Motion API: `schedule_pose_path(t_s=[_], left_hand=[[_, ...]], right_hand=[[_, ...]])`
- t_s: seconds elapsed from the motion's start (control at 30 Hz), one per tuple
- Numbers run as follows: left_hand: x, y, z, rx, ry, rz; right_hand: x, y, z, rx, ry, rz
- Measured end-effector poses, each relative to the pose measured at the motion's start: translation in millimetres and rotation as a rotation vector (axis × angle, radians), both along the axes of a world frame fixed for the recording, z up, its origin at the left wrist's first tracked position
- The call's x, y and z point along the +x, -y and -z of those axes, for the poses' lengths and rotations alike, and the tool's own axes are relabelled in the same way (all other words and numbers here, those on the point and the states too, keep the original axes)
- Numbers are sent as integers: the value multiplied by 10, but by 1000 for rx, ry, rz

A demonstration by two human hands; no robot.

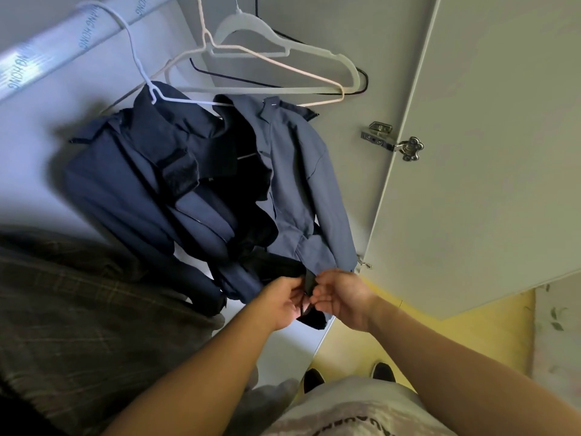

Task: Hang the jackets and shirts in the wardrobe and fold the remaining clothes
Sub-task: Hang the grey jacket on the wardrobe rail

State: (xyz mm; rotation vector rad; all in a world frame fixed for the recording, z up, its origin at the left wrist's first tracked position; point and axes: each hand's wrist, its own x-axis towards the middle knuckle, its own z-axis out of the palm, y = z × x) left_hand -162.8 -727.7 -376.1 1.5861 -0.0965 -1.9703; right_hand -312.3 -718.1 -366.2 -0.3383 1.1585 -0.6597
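Observation:
A navy jacket (298, 171) hangs open on a white hanger (138, 58) from the wardrobe rail (53, 48). Its dark lining faces me and the sleeves droop to the left. My left hand (284, 302) and my right hand (341, 298) meet at the jacket's bottom front edge. Both pinch the dark hem piece (309, 283) between their fingertips. Several bare hangers (273, 58), cream, grey and black, hang to the right of the jacket.
A plaid garment (78, 309) hangs at the lower left inside the wardrobe. The open wardrobe door (487, 152) with its metal hinge (393, 140) stands to the right. Yellow floor (361, 341) and my dark shoes lie below.

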Motion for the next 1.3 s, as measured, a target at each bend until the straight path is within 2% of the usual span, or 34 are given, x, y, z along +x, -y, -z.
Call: schedule_pose_path(t_s=[0.23,0.53,0.77,0.9,1.07,1.3], left_hand=[[-24,-53,19,-4,-46,148],[6,-7,16,-35,-23,254],[-27,-2,-2,-133,80,202],[-25,15,23,-131,182,233],[-3,40,92,-119,201,255],[83,67,206,-122,192,406]], right_hand=[[-53,-84,8,20,23,-143],[-163,-118,113,-113,-49,-279],[-173,-112,192,65,-307,-249],[-110,-165,231,160,-242,-297],[-40,-168,237,102,-80,-187],[-81,-228,245,41,-201,-195]])
